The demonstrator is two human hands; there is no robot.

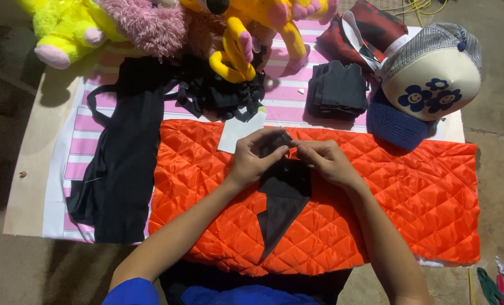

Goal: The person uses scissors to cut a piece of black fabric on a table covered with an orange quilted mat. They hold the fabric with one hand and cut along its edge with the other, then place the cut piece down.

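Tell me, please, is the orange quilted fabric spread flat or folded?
Spread flat: the orange quilted fabric lies open across the board, under both hands.

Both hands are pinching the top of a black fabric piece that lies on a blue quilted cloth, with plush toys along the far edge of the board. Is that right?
Not quite: the quilted cloth is orange, not blue, as the head view shows. The rest holds: the left hand and right hand pinch the top of the black fabric piece, and plush toys sit along the far edge.

Head view, steeply down, close.
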